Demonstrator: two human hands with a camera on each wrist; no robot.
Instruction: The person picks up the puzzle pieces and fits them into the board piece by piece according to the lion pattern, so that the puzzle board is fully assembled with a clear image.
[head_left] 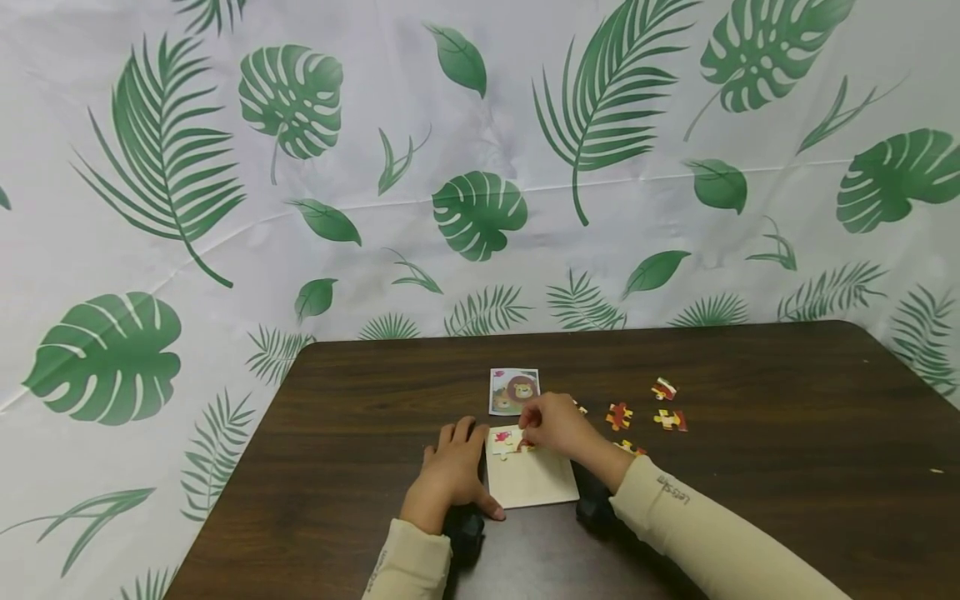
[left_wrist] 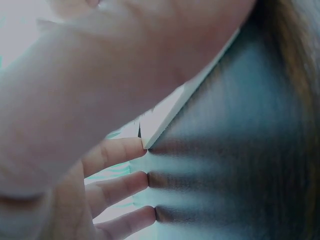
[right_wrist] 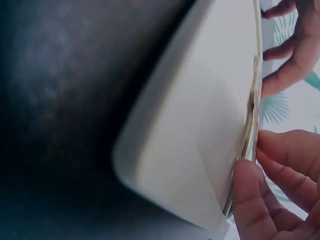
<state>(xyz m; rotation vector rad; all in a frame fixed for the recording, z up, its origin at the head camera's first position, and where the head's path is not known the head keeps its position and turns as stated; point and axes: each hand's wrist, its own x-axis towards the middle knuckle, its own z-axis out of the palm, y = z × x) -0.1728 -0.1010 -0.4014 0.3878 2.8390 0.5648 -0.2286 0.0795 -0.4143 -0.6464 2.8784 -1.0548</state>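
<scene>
A pale wooden puzzle board (head_left: 534, 485) lies flat on the table. My left hand (head_left: 448, 468) rests at its left side, fingers spread on the table. In the left wrist view, the fingertips (left_wrist: 135, 148) touch by a corner of the board. My right hand (head_left: 561, 427) pinches a reddish-brown jigsaw piece (head_left: 525, 446) between thumb and fingers at the board's upper part. Left of it, a jigsaw piece with a pink shape (head_left: 502, 438) lies in the upper left corner. The right wrist view shows thin piece edges (right_wrist: 248, 120) by the fingertips; their printed faces are hidden.
Behind the board lies a picture card (head_left: 514, 392) with lions. To the right several loose jigsaw pieces (head_left: 619, 416) are scattered, one partly behind the right wrist. The dark wooden table (head_left: 787, 467) ends at a leaf-patterned cloth (head_left: 480, 283).
</scene>
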